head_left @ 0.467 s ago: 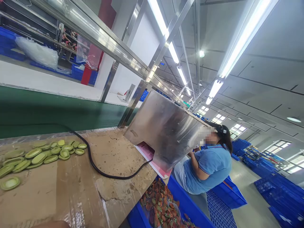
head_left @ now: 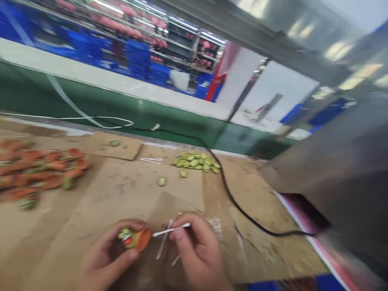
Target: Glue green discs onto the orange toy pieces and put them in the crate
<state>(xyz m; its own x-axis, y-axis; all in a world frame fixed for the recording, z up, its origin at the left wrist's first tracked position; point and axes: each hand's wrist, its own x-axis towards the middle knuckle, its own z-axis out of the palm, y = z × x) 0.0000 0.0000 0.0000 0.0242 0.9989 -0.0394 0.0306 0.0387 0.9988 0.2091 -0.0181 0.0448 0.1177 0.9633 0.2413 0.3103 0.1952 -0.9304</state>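
Note:
Between the thumb and fingers of my left hand [head_left: 113, 250] is a small green and orange figurine piece [head_left: 142, 239], its round orange side turned to the right. My right hand [head_left: 197, 246] pinches a white cotton swab [head_left: 163, 232], one tip pointing at the piece with a small gap between them. Below my hands, more swabs [head_left: 162, 246] lie on the cardboard. Beyond them sit two single green oval pieces, one of them here [head_left: 161, 181], and a pile of green oval pieces [head_left: 197, 161]. The picture is blurred, so fine detail is lost.
Many orange and green pieces [head_left: 51, 165] lie at the left on the cardboard-covered table [head_left: 121, 202]. A black cable [head_left: 242, 214] crosses the right side towards a metal box [head_left: 339, 161]. A cardboard scrap [head_left: 113, 146] and thin white sticks [head_left: 151, 160] lie near the green belt [head_left: 169, 133].
My view has swung left and down from the co-worker and the ceiling lights to the table. Both my hands now show, holding the piece and the swab.

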